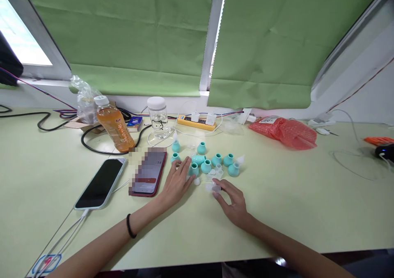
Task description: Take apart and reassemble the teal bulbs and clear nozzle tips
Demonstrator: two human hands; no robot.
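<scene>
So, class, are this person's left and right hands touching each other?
Apart: in the head view, bare pale tabletop shows plainly between the left hand and the right hand.

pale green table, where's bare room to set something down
Bare: the table between the right hand and the crinkled red plastic package; also between the forearms. Crowded: round teal bulbs beside the left hand; back left, around the white-capped orange drink bottle.
</scene>
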